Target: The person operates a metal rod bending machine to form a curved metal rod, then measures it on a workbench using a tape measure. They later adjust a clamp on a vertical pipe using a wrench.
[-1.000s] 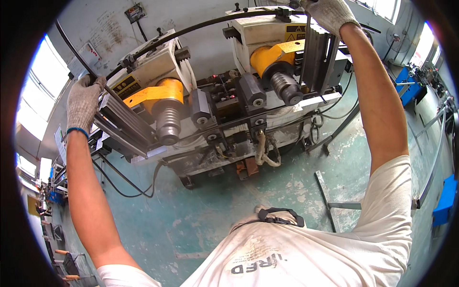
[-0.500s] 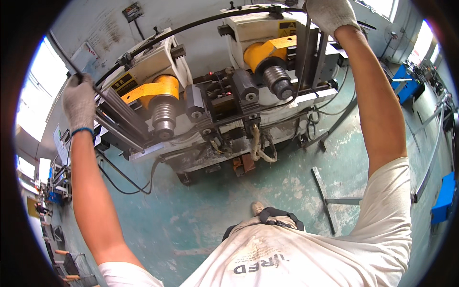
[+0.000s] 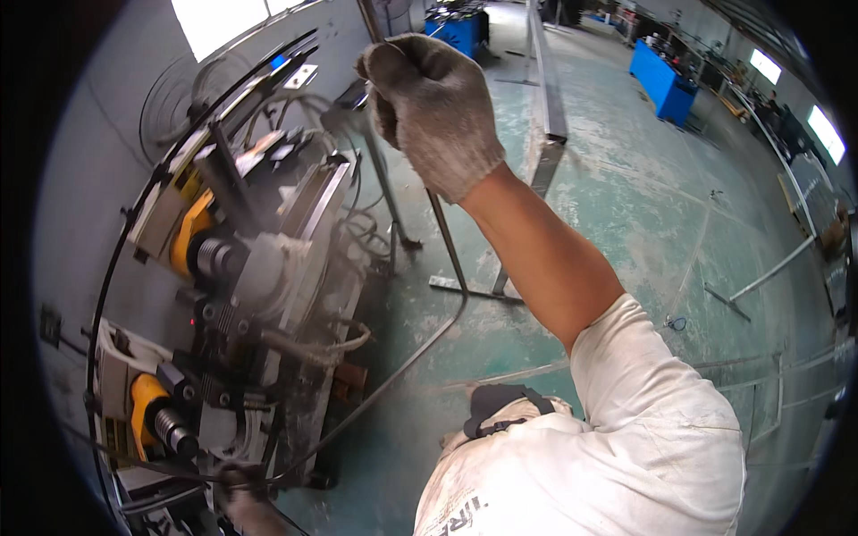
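A long, thin, dark metal rod with bends (image 3: 402, 371) is held in front of me, its middle stretch crossing low beside the machine. My right hand (image 3: 438, 112), in a grey knit glove, is raised high with its fingers wrapped round one upright leg of the rod. At the lower left my left hand (image 3: 239, 487), also gloved and somewhat blurred, is closed on the rod near the machine's near end. To the left stands a bending machine (image 3: 152, 219) with yellow arms (image 3: 190, 228) and grooved steel rollers (image 3: 174, 431).
Behind the raised hand a long square metal beam (image 3: 552, 125) rests on a floor stand (image 3: 474, 288). Hoses (image 3: 362, 228) hang at the machine's far end. Blue cabinets (image 3: 663, 80) stand farther back. Metal frames (image 3: 773, 268) are at the right on the green floor.
My view has turned right, so the machine now lies at the left. The rod has come away from the machine's front with both hands still on it; my left hand is lower.
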A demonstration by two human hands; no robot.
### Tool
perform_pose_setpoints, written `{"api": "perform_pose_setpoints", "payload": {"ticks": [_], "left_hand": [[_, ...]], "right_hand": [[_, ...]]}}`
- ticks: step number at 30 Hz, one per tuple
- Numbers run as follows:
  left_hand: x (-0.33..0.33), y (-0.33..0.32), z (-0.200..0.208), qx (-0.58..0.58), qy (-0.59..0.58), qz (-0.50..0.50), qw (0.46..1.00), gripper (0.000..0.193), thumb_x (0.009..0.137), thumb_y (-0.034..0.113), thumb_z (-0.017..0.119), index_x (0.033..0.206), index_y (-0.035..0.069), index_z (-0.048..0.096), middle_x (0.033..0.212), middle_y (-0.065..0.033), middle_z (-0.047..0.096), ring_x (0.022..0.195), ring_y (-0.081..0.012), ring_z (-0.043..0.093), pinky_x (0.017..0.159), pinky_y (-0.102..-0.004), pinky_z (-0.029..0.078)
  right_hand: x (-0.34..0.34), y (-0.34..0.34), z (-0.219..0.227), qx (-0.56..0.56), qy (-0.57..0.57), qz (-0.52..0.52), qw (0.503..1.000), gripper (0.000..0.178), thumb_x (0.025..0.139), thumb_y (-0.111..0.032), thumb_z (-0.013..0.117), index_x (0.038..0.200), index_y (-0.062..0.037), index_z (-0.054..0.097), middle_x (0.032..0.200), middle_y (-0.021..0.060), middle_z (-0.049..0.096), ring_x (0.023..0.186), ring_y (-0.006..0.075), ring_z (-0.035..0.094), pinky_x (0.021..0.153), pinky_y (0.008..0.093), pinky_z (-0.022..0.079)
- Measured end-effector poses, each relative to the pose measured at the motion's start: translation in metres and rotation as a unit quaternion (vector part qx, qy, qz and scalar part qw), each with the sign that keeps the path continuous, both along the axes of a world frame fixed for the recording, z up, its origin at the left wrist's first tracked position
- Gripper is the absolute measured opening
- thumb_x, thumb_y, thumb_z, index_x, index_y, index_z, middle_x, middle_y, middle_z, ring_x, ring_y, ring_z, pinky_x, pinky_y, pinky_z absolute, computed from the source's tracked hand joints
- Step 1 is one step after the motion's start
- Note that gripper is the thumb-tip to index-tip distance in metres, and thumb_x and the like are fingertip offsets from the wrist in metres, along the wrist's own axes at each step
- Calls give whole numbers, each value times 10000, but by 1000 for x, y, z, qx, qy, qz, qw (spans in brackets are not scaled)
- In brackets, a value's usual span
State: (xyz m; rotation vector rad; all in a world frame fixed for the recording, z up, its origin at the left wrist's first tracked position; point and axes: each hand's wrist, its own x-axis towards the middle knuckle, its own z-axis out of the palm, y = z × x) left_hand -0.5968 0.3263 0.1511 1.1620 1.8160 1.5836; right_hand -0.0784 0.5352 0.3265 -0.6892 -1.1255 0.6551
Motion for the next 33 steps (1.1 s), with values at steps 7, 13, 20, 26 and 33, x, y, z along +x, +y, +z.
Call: {"api": "perform_pose_setpoints", "payload": {"ticks": [7,13,20,26,33], "left_hand": [[176,-5,-60,-137,-91,-189,968,178,1165,87,610,1194,12,770,1152,-125,794,1002,-264,711,914,-421,617],[331,42,15,-50,11,-151,987,374,1213,411,648,1102,55,666,947,-32,672,868,-154,656,816,-309,542],[534,115,30,96,-119,-159,975,169,1180,240,720,1206,74,710,995,-29,693,858,-146,640,787,-327,551],[638,184,89,109,-95,-159,977,151,1162,225,738,1232,92,723,1032,-3,729,888,-124,687,818,-290,555],[758,267,75,107,-10,-189,976,186,1177,175,672,1292,62,764,1103,-17,789,986,-137,743,851,-295,569]], "right_hand": [[175,-52,22,55,-38,-106,992,285,1156,-269,741,1147,14,770,804,18,667,612,101,576,579,292,490],[351,-62,55,146,-304,-226,914,363,1170,-244,667,1479,-55,660,978,121,804,881,214,800,834,390,673],[558,-58,-118,-202,-193,-166,946,676,1180,-72,623,1796,-227,391,1016,55,748,948,153,761,861,362,670],[666,31,-70,-100,-116,-180,972,303,1176,-151,680,1468,-70,689,1085,60,801,941,138,789,842,300,706],[775,184,0,-2,-86,-188,978,112,1178,-93,649,1238,-48,732,888,36,720,754,124,686,666,303,609]]}}
